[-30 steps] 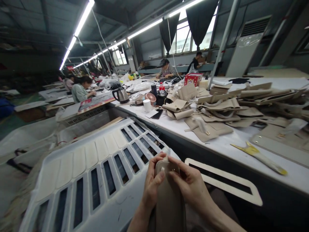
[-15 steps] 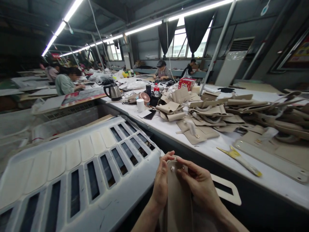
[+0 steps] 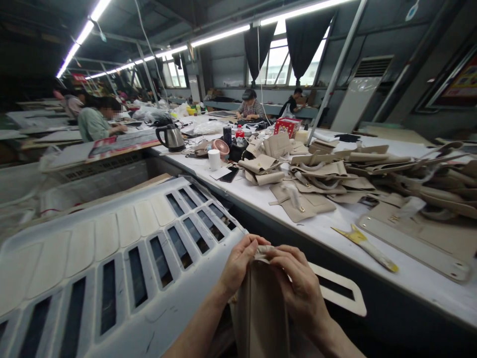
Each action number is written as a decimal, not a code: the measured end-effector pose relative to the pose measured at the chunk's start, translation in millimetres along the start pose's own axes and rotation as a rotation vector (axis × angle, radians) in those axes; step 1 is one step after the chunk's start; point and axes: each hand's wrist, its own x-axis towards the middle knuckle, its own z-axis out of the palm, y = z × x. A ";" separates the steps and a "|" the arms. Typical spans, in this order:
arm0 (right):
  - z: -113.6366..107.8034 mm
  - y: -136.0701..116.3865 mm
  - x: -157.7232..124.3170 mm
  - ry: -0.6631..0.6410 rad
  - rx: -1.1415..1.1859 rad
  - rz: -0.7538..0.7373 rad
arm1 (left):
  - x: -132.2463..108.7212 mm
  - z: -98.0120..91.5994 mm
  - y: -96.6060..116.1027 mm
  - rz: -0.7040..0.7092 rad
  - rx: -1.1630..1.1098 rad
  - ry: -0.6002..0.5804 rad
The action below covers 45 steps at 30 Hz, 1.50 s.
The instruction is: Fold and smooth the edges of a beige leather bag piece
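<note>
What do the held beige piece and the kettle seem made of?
Beige piece: probably leather or imitation leather, smooth and matte, judging by its even colour and dull surface; the look can't settle which.
Kettle: likely stainless steel, polished, judging by its silvery sheen.

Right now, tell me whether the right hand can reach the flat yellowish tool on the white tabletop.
Probably yes: nothing covers the flat yellowish tool, though the right hand must first let go of the beige leather-like piece.

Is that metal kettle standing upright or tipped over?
Upright: the kettle stands base-down on the white table, its body not lying on its side.
</note>
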 end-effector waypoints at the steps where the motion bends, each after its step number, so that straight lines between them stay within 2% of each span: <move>1: 0.8 -2.0 -3.0 0.005 0.009 -0.016 | -0.6 -1.7 0.1 -0.005 0.052 -0.007; 4: 3.1 -11.1 -17.0 -0.006 0.038 -0.078 | -3.7 -7.6 -1.8 -0.014 0.176 -0.005; 8: -0.7 -18.3 -33.5 -0.069 0.105 -0.224 | -7.1 -13.1 -6.0 -0.073 0.226 0.005; 10: -6.1 -14.6 -31.1 -0.100 0.129 -0.166 | -7.2 -12.7 -6.1 -0.080 0.218 -0.011; 14: -14.7 1.2 -8.8 -0.141 0.124 0.099 | -5.1 -8.1 0.5 -0.090 0.127 -0.052; 16: -15.0 5.4 -1.8 -0.167 0.136 0.111 | -4.6 -6.9 4.1 -0.112 0.108 -0.062; 19: -11.9 1.6 -8.9 -0.172 0.084 -0.003 | -6.5 -8.4 4.5 -0.127 0.095 -0.083; 23: -8.4 -12.3 -37.5 -0.210 -0.066 -0.276 | -10.1 -10.9 -3.1 -0.114 0.136 -0.057; 26: -11.0 -22.5 -51.8 -0.151 -0.136 -0.476 | -10.3 -11.2 -8.0 -0.130 0.187 -0.028; 28: -17.2 -29.6 -51.8 -0.158 -0.158 -0.539 | -9.6 -10.7 -8.9 -0.132 0.211 -0.042; 29: -21.6 -33.3 -49.0 -0.209 -0.164 -0.547 | -9.3 -10.3 -8.5 -0.130 0.229 -0.055; 33: -38.8 -46.4 -30.1 -0.513 -0.130 -0.528 | -9.7 -7.2 -3.5 -0.119 0.317 -0.086; 37: -43.7 -52.5 -22.5 -0.677 -0.034 -0.459 | -11.5 -5.3 1.1 -0.056 0.383 -0.083; 39: -45.2 -54.2 -21.8 -0.726 0.027 -0.395 | -12.0 -5.3 1.5 -0.030 0.400 -0.080; 42: -51.3 -54.1 -14.6 -0.770 0.112 -0.382 | -11.5 -6.1 0.5 -0.037 0.390 -0.087; 45: -54.0 -42.8 1.4 -0.675 0.227 -0.288 | -9.9 -7.4 -1.2 -0.032 0.355 -0.101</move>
